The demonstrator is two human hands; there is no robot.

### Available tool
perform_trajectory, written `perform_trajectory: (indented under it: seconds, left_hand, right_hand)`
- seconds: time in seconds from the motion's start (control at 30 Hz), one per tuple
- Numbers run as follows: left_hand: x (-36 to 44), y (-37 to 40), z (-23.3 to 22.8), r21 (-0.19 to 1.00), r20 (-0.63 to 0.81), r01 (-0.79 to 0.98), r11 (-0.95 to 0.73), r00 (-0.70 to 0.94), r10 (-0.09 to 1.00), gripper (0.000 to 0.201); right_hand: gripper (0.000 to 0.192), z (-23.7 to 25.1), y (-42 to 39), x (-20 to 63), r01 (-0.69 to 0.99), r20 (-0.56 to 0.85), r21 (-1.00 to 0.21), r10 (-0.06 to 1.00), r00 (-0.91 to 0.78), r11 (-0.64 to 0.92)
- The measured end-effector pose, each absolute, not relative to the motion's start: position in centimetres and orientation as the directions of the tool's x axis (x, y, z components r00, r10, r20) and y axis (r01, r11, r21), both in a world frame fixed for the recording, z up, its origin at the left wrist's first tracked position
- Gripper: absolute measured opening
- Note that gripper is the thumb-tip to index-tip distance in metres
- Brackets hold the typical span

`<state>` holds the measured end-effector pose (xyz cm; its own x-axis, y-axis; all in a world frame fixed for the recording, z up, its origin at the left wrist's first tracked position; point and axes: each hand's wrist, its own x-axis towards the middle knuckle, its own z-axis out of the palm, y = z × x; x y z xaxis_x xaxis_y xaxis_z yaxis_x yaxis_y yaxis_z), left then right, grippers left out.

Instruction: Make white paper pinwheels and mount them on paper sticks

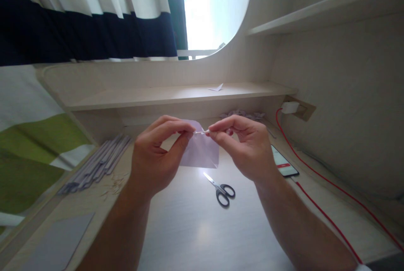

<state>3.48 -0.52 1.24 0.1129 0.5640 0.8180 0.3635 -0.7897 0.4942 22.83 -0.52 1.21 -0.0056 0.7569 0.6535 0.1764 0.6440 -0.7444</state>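
Thin matt paper [202, 151], glossy desk [195, 220]

No text, label, brand, number or sign can be read anywhere; the phone [284, 164] at right of centre shows a lit screen with a red patch, its contents too small to read.

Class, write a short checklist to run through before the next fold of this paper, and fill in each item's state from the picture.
1. Both hands on the paper: left hand and right hand pinch the top edge of the pale purple paper: ok.
2. Paper lifted off the desk: ok.
3. Scissors lie on the desk, blades shut, apart from the hands: ok.
4. Phone and red cable lie to the right, away from the paper: ok.
5. Stack of paper strips at the left, untouched: ok.
6. Crease sharpness: cannot tell.
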Motion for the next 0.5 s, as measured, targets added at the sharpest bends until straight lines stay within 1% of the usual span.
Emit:
perform_trajectory:
  seconds: [0.5]
  left_hand:
    - [3.15,-0.85,1.69,0.474,0.785,0.412,-0.778,0.203,0.586,0.015]
  right_hand:
    - [0.013,1.13,-0.8,22.93,0.259,0.686,-0.703,0.728,0.0,0.662]
